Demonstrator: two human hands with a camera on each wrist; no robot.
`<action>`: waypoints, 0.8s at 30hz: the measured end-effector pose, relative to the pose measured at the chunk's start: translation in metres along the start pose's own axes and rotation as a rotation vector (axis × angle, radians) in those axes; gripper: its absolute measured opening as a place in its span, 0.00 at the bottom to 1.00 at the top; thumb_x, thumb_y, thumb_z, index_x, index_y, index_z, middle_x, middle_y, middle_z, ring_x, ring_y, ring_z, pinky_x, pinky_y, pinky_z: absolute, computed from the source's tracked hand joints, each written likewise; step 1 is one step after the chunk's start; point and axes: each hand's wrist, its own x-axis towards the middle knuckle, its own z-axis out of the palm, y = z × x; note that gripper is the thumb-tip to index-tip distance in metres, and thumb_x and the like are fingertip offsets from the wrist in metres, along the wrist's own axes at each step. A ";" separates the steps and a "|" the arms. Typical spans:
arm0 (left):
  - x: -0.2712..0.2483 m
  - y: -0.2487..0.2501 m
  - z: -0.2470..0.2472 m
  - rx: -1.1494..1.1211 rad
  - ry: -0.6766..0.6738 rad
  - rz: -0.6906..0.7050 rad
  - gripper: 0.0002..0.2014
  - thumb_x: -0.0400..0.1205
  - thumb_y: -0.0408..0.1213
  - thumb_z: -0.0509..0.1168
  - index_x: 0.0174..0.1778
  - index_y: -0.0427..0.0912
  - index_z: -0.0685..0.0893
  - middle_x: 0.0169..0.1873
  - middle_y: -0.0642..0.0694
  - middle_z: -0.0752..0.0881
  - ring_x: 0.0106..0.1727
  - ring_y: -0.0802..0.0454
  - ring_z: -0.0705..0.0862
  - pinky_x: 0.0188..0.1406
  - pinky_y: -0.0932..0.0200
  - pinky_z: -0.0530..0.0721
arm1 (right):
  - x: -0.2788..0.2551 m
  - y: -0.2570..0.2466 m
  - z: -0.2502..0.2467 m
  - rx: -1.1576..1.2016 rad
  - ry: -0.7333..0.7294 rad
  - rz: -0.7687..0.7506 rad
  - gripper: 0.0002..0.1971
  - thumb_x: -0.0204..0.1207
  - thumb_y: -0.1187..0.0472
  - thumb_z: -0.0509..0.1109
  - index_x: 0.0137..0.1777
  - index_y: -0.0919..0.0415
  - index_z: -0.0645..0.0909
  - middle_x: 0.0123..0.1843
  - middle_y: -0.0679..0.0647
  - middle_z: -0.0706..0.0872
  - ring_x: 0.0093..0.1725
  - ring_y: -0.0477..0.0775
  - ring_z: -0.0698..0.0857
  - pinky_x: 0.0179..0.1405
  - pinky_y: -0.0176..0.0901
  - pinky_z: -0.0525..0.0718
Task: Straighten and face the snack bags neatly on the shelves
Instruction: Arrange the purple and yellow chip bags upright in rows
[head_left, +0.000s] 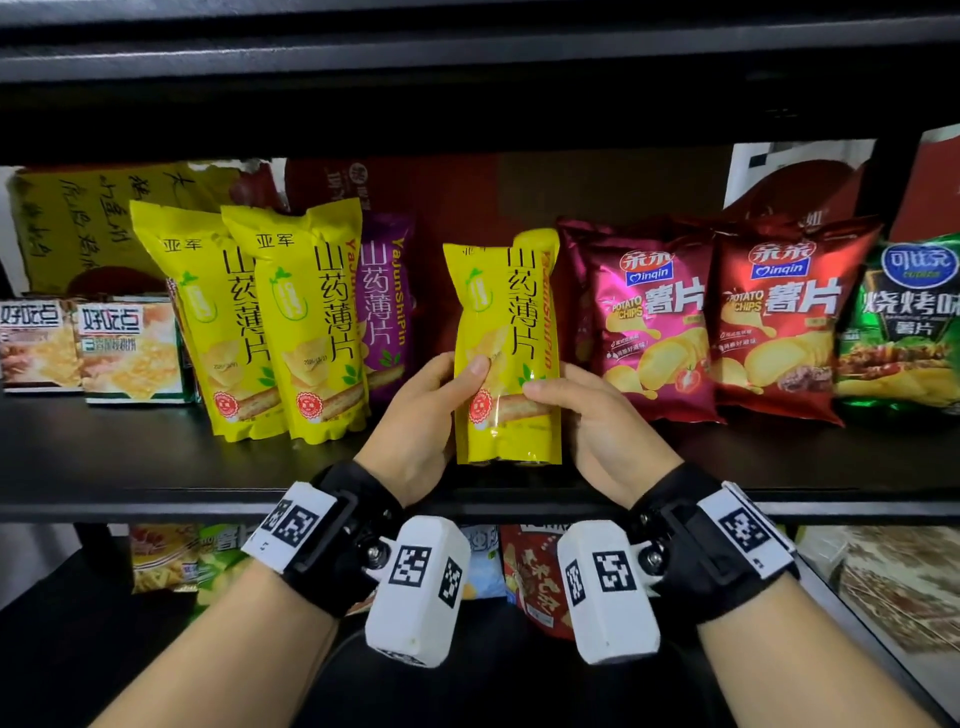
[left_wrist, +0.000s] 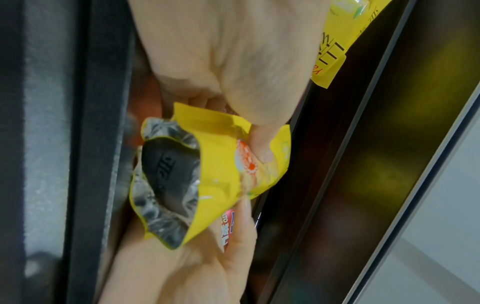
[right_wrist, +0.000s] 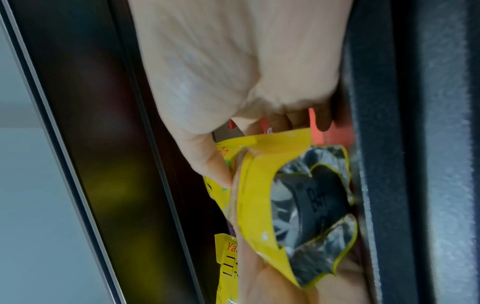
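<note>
Hands grip one glossy yellow plastic snack bag at its lower half: the left hand has its thumb pressed on the bag's front left edge, the right hand pinches the front right edge, fingers behind. The bag stands upright at the front of the black shelf board, between two matching yellow bags and a magenta foil chip bag.

A snack bag stands upright at the front middle of the shelf, between the left hand and right hand. Two matching bags stand to its left, two chip bags to its right, boxes far left.
</note>
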 end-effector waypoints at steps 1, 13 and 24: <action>-0.002 0.000 0.001 0.004 -0.011 0.022 0.25 0.82 0.43 0.66 0.72 0.33 0.78 0.64 0.33 0.87 0.65 0.35 0.87 0.65 0.37 0.85 | 0.000 0.000 -0.001 -0.001 -0.005 -0.003 0.22 0.75 0.67 0.70 0.69 0.66 0.80 0.64 0.71 0.86 0.66 0.73 0.83 0.69 0.71 0.79; -0.018 0.002 -0.001 0.519 0.128 0.398 0.22 0.82 0.34 0.72 0.73 0.42 0.79 0.63 0.47 0.88 0.66 0.52 0.85 0.69 0.44 0.82 | 0.002 0.005 -0.005 -0.158 -0.098 -0.098 0.29 0.66 0.61 0.78 0.69 0.63 0.80 0.61 0.60 0.90 0.60 0.66 0.89 0.50 0.52 0.90; -0.033 0.075 -0.115 0.692 0.760 0.657 0.38 0.70 0.41 0.72 0.76 0.41 0.66 0.70 0.46 0.68 0.74 0.48 0.70 0.74 0.39 0.74 | 0.037 -0.014 0.007 -0.516 0.056 0.035 0.14 0.69 0.70 0.80 0.53 0.57 0.87 0.46 0.50 0.94 0.42 0.47 0.93 0.33 0.31 0.86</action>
